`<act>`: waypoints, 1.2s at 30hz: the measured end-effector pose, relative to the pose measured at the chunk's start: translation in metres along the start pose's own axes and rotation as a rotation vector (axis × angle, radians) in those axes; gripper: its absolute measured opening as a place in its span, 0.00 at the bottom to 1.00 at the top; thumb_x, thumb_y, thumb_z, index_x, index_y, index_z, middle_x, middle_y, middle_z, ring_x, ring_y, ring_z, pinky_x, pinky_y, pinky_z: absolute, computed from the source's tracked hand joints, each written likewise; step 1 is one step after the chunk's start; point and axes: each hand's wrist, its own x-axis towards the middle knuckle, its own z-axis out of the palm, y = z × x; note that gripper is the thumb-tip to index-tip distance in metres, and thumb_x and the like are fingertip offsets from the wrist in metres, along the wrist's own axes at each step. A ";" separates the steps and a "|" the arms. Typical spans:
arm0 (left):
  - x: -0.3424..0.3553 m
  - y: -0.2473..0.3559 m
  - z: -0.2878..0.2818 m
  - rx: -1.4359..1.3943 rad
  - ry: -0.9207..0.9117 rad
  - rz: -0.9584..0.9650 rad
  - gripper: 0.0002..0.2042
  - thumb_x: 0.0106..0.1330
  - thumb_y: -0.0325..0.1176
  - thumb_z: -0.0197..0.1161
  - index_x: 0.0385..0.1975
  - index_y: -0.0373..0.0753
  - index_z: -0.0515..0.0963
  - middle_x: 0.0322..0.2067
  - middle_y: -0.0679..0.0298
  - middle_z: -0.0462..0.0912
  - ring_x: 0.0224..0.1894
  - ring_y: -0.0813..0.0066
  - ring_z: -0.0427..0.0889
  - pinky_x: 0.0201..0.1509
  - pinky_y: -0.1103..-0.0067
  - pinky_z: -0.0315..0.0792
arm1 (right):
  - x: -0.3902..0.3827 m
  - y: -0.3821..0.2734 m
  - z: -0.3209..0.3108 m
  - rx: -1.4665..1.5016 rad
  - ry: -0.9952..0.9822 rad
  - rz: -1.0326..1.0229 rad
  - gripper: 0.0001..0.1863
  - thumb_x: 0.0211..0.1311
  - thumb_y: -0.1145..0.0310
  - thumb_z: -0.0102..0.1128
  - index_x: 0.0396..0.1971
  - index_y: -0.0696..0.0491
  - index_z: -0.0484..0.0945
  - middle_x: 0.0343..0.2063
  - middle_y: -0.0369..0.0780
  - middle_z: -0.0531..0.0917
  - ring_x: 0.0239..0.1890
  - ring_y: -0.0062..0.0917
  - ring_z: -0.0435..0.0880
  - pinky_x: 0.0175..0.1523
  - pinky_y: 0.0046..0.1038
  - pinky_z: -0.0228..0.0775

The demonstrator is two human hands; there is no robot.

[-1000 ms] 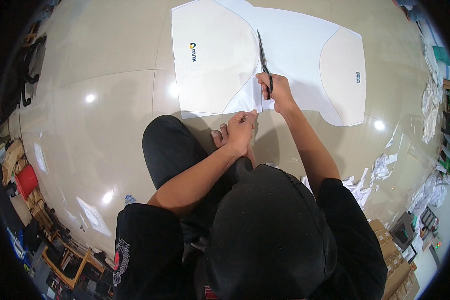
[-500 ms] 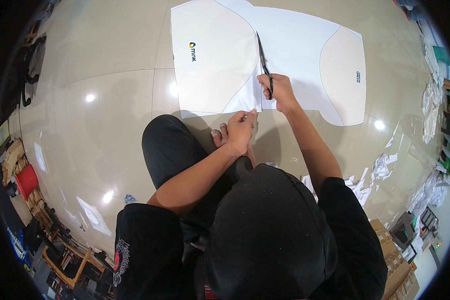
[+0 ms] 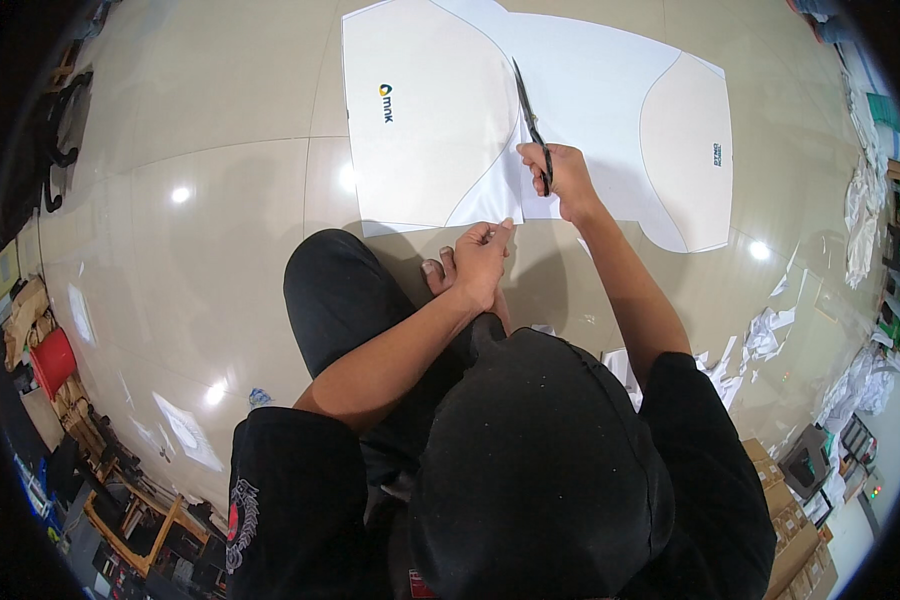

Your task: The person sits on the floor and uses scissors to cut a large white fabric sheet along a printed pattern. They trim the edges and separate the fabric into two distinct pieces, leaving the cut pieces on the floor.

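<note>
A large white sheet point(image 3: 590, 80) lies on the tiled floor, printed with cream curved shapes point(image 3: 425, 130) edged by thin lines and small logos. Black scissors point(image 3: 530, 115) are in my right hand point(image 3: 560, 178), its fingers wrapped round the handles. Their blades point away from me, and a slit in the sheet runs from the near edge up to them. My left hand point(image 3: 482, 255) pinches the near edge of the sheet, just left of the slit. Whether the sheet is paper or cloth I cannot tell.
White scraps point(image 3: 765, 335) litter the floor at the right, with cardboard boxes point(image 3: 790, 520) at the lower right. A red container point(image 3: 54, 360) and a wooden frame point(image 3: 135, 540) stand on the left. My bent knee point(image 3: 335, 280) is close to the sheet's near edge.
My right hand and the scissors have shifted slightly away from me and to the right along the slit. The left hand keeps its place at the near edge.
</note>
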 end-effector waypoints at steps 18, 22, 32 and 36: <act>0.000 0.000 0.000 -0.004 0.000 0.011 0.14 0.75 0.45 0.71 0.35 0.42 0.82 0.25 0.73 0.73 0.23 0.87 0.64 0.23 0.83 0.58 | 0.017 -0.013 -0.003 -0.033 -0.027 -0.011 0.16 0.61 0.59 0.74 0.22 0.51 0.78 0.17 0.30 0.75 0.17 0.14 0.70 0.23 0.22 0.60; 0.001 -0.001 0.000 -0.010 -0.007 0.001 0.13 0.76 0.44 0.71 0.35 0.41 0.82 0.25 0.74 0.72 0.23 0.87 0.64 0.23 0.84 0.57 | 0.016 -0.013 -0.004 0.016 -0.044 -0.028 0.16 0.58 0.59 0.75 0.24 0.54 0.80 0.17 0.31 0.75 0.17 0.15 0.72 0.23 0.22 0.61; -0.001 0.000 0.000 -0.003 -0.005 0.004 0.14 0.76 0.45 0.70 0.37 0.41 0.83 0.25 0.73 0.72 0.23 0.87 0.63 0.22 0.84 0.57 | 0.018 -0.013 -0.005 -0.014 -0.034 -0.010 0.15 0.60 0.59 0.74 0.23 0.52 0.80 0.18 0.30 0.76 0.17 0.14 0.71 0.23 0.22 0.61; 0.000 0.001 -0.001 0.027 -0.002 0.016 0.14 0.76 0.45 0.70 0.36 0.41 0.82 0.25 0.73 0.72 0.23 0.87 0.63 0.22 0.83 0.57 | 0.020 -0.011 -0.007 -0.016 -0.040 -0.030 0.15 0.58 0.60 0.75 0.22 0.51 0.79 0.17 0.30 0.75 0.17 0.14 0.71 0.23 0.22 0.61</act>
